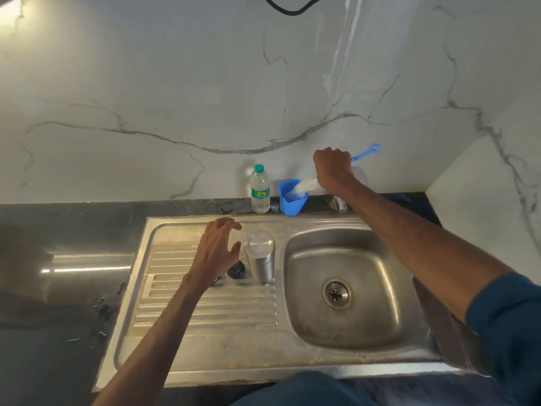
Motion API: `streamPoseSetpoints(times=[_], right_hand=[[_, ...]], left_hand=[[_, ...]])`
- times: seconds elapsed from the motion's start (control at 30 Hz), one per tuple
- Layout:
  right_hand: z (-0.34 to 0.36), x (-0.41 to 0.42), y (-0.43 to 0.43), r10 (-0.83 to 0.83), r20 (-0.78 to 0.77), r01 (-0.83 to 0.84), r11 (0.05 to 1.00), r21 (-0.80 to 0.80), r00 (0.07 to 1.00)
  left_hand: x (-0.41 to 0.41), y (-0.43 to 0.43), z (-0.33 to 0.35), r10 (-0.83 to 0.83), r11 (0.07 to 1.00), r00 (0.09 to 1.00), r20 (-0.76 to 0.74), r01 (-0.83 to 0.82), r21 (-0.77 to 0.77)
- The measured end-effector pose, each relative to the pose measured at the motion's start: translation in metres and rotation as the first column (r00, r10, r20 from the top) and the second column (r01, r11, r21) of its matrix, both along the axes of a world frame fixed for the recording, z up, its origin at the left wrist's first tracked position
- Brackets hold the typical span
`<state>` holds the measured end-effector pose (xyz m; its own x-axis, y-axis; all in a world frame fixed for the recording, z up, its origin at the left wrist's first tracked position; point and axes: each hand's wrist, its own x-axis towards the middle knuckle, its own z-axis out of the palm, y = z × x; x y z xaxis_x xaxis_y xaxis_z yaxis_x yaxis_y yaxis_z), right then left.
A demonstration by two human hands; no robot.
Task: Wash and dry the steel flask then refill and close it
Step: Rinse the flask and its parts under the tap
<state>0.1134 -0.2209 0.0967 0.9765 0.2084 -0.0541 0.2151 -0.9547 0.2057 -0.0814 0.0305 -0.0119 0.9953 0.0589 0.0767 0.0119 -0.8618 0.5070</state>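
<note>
While right hand (332, 168) grips bristly brush (306, 186), cylindrical steel flask (260, 259), ribbed drainboard (210, 312)

Right of the left hand (218, 247) the steel flask (260, 256) is smooth brushed metal. Under this hand the sink (234, 317) is dull, scratched steel. The brush (364, 154) in the right hand (333, 168) has a blue plastic handle; the cup (288, 204) below it is matt blue plastic.
</note>
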Motion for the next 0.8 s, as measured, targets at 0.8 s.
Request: streamPoseSetpoints(times=[0.8], right_hand=[[-0.043, 0.034, -0.015, -0.001, -0.105, -0.013, 0.991, -0.131, 0.994]], left_hand=[[-0.005, 0.0, -0.011, -0.126, 0.992, 0.987, -0.1, 0.122, -0.045]])
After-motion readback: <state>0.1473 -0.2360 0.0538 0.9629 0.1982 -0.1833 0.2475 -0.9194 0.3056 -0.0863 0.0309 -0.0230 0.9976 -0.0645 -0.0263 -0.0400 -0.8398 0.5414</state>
